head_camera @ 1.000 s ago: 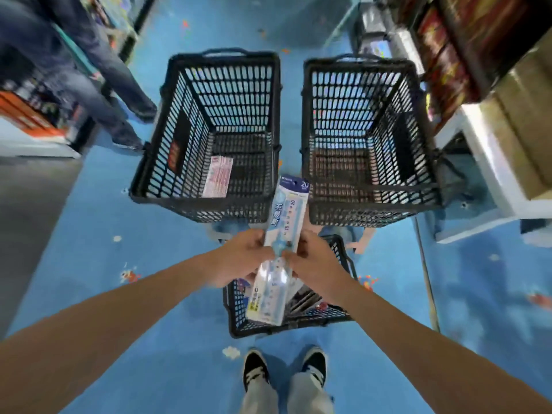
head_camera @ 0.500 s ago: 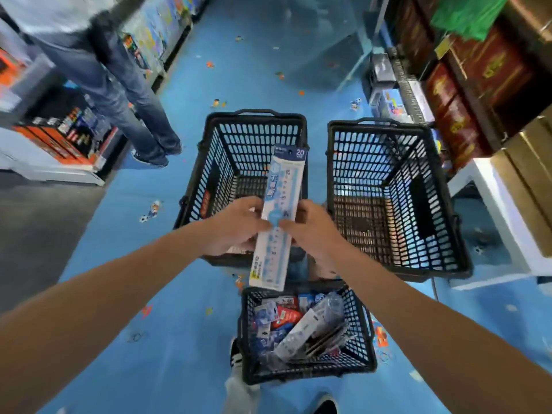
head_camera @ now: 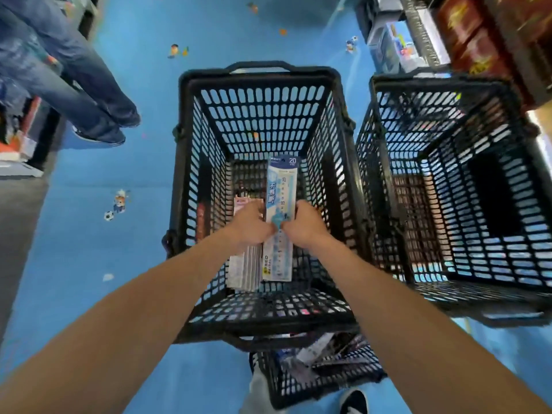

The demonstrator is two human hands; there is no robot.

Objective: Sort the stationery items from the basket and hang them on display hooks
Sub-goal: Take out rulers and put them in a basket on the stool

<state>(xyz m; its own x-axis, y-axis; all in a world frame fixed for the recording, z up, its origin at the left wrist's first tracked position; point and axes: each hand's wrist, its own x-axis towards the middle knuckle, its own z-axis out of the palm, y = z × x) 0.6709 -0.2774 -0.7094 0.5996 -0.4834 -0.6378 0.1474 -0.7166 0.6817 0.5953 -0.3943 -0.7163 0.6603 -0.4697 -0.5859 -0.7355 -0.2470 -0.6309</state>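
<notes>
Left hand (head_camera: 252,227), right hand (head_camera: 306,225) pinch ruler pack (head_camera: 280,186) in tall basket (head_camera: 260,73); striped pack (head_camera: 243,270) beside.

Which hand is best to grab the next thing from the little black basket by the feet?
Probably the right hand: the small black mesh basket lies under that arm, farther from the left hand. Both pinch the blue-and-white ruler pack.

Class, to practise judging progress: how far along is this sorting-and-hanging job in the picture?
Done: one pink pack lies in the big basket. In hand: the left hand and right hand pinch a ruler pack over that basket. Left: the small basket at the feet holds many more packs, and no display hooks are in view, so hanging looks not yet begun.
</notes>
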